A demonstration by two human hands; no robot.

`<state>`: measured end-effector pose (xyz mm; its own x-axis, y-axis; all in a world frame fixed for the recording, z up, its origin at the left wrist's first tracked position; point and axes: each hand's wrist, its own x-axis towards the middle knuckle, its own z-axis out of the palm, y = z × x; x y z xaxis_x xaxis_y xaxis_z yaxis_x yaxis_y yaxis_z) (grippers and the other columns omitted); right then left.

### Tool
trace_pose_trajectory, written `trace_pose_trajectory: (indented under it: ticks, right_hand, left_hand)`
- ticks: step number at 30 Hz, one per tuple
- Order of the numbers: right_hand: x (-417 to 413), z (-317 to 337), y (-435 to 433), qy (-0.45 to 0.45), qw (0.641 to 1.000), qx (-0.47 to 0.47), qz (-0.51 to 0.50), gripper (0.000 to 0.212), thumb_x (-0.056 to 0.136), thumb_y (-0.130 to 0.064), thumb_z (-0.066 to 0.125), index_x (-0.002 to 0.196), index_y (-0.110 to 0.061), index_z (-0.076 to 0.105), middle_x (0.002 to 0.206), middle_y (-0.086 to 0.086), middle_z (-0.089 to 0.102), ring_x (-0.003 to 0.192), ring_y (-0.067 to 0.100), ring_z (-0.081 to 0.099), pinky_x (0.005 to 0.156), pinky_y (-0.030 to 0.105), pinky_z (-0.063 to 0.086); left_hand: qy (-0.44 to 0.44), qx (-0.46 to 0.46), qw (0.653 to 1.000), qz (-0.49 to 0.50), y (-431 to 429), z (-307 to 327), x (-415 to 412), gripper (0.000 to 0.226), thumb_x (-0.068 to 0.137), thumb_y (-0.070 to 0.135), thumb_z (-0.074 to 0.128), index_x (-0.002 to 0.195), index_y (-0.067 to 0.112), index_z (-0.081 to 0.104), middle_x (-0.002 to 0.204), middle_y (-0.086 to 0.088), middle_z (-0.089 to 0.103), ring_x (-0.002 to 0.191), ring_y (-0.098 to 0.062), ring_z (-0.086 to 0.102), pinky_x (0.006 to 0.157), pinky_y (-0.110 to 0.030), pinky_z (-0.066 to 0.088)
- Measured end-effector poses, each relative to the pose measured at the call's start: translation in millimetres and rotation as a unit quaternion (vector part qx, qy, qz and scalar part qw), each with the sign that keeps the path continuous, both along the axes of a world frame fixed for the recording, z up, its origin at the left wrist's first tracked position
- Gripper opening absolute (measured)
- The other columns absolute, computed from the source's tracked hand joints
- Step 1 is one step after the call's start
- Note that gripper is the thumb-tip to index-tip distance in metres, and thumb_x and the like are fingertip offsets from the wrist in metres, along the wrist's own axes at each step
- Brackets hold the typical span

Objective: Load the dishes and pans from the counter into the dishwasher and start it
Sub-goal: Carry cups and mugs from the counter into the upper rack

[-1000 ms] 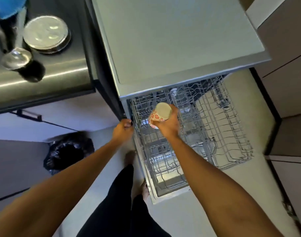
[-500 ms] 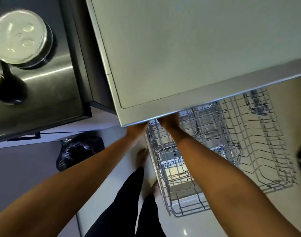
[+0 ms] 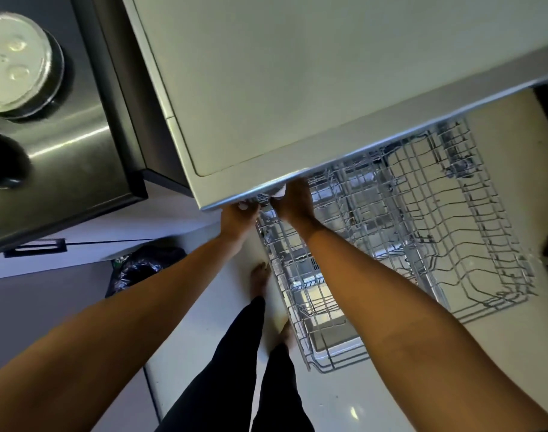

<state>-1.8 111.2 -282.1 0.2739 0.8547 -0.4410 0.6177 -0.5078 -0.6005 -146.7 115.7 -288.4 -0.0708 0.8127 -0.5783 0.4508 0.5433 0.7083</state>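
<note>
Under the dishwasher's top edge [image 3: 297, 179], both hands, left [image 3: 240, 218] and right [image 3: 294, 202], reach into the rack [image 3: 422, 244]; grips hidden, cannot tell. Probably seating 1 dish. Next: withdraw, fetch more from the counter [image 3: 63, 145].

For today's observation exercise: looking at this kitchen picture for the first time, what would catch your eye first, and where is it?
Two bare forearms stretch from the bottom corners to the middle, where the left hand and right hand meet at the dishwasher's front edge. Right of them, the pulled-out wire rack spreads over the pale floor. The dishwasher's broad pale top fills the upper frame, with a round steel lid at far upper left.
</note>
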Motion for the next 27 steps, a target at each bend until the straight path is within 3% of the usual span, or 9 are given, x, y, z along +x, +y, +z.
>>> trace_pose_trajectory:
  ticks: [2, 5, 9, 13, 17, 19, 21, 23, 27]
  right_hand:
    - [2.0, 3.8, -10.9, 0.032, 0.999, 0.011, -0.025, 0.077, 0.083, -0.022, 0.078, 0.147, -0.009, 0.037, 0.147, 0.014, 0.043, 0.136, 0.030, 0.041, 0.109, 0.038, 0.039]
    - [3.7, 8.0, -28.2, 0.098, 0.992, 0.019, -0.071, 0.078, 0.080, -0.018, 0.080, 0.147, -0.019, 0.040, 0.145, 0.006, 0.050, 0.130, 0.025, 0.049, 0.098, 0.031, 0.043]
    - [4.6, 12.4, -54.0, 0.112, 0.991, -0.042, -0.056, 0.047, 0.084, -0.018, 0.072, 0.129, -0.021, 0.060, 0.128, 0.007, 0.065, 0.116, 0.027, 0.062, 0.098, 0.039, 0.051]
    - [3.1, 19.7, -73.7, 0.081, 0.996, -0.037, -0.020, 0.037, 0.082, -0.016, 0.068, 0.117, -0.024, 0.066, 0.116, 0.002, 0.071, 0.102, 0.024, 0.068, 0.091, 0.037, 0.055]
    - [6.8, 33.1, -96.0, 0.067, 0.998, -0.013, -0.013, 0.031, 0.085, -0.017, 0.070, 0.116, -0.021, 0.069, 0.111, 0.005, 0.071, 0.097, 0.025, 0.068, 0.085, 0.033, 0.056]
    - [7.3, 44.2, -106.2, 0.060, 0.998, -0.003, -0.008, 0.029, 0.085, -0.016, 0.071, 0.114, -0.023, 0.069, 0.109, 0.005, 0.071, 0.094, 0.025, 0.068, 0.082, 0.032, 0.056]
    - [5.2, 58.9, -115.8, 0.051, 0.999, 0.012, 0.002, 0.028, 0.085, -0.016, 0.071, 0.113, -0.023, 0.070, 0.110, 0.005, 0.072, 0.096, 0.025, 0.067, 0.085, 0.035, 0.057]
    - [-0.3, 74.4, -121.2, 0.040, 0.999, 0.032, 0.011, 0.025, 0.086, -0.018, 0.070, 0.111, -0.023, 0.071, 0.108, 0.005, 0.073, 0.096, 0.025, 0.068, 0.086, 0.038, 0.057]
    - [-27.3, 118.2, -124.7, 0.016, 0.995, 0.074, 0.061, 0.020, 0.087, -0.019, 0.065, 0.105, -0.026, 0.073, 0.108, 0.004, 0.074, 0.098, 0.028, 0.066, 0.087, 0.038, 0.055]
  left_hand:
    - [-0.004, 0.013, 1.000, 0.000, -6.1, 30.8, 8.5, 0.019, 0.086, 0.011, 0.069, 0.079, 0.024, 0.058, 0.063, 0.011, 0.065, 0.067, -0.019, 0.070, 0.074, -0.043, 0.059]
    - [0.003, 0.017, 1.000, -0.026, -17.9, 43.5, 8.6, 0.024, 0.088, 0.011, 0.069, 0.109, 0.011, 0.058, 0.076, -0.001, 0.071, 0.070, -0.017, 0.071, 0.070, -0.038, 0.057]
    - [0.019, 0.019, 0.998, -0.051, -32.7, 44.2, 2.3, 0.022, 0.084, 0.017, 0.074, 0.100, 0.016, 0.059, 0.092, -0.010, 0.074, 0.087, -0.027, 0.072, 0.076, -0.043, 0.059]
    - [-0.027, 0.002, 0.999, -0.021, -44.7, 54.9, 0.2, 0.039, 0.087, 0.013, 0.074, 0.121, 0.005, 0.056, 0.097, -0.012, 0.071, 0.076, -0.020, 0.068, 0.073, -0.038, 0.060]
    - [-0.035, 0.011, 0.999, -0.019, -62.5, 66.5, -6.3, 0.024, 0.088, 0.003, 0.069, 0.109, 0.011, 0.060, 0.094, -0.008, 0.068, 0.078, -0.023, 0.067, 0.072, -0.040, 0.059]
    - [-0.034, 0.027, 0.999, -0.031, -72.5, 74.0, -12.3, 0.020, 0.088, -0.003, 0.064, 0.098, 0.014, 0.063, 0.091, -0.013, 0.066, 0.072, -0.024, 0.065, 0.062, -0.032, 0.056]
    - [-0.001, 0.059, 0.996, -0.072, -82.2, 83.6, -22.9, 0.016, 0.088, -0.002, 0.061, 0.092, 0.013, 0.066, 0.083, -0.010, 0.064, 0.062, -0.018, 0.061, 0.053, -0.026, 0.051]
    - [0.027, 0.091, 0.990, -0.104, -88.8, 95.0, -34.4, 0.016, 0.089, 0.003, 0.063, 0.087, 0.017, 0.068, 0.077, -0.005, 0.066, 0.062, -0.016, 0.062, 0.057, -0.028, 0.053]
    - [0.084, 0.138, 0.977, -0.136, -105.9, 131.4, -73.4, 0.013, 0.089, 0.009, 0.063, 0.091, 0.020, 0.069, 0.074, 0.003, 0.065, 0.062, -0.004, 0.060, 0.056, -0.016, 0.046]
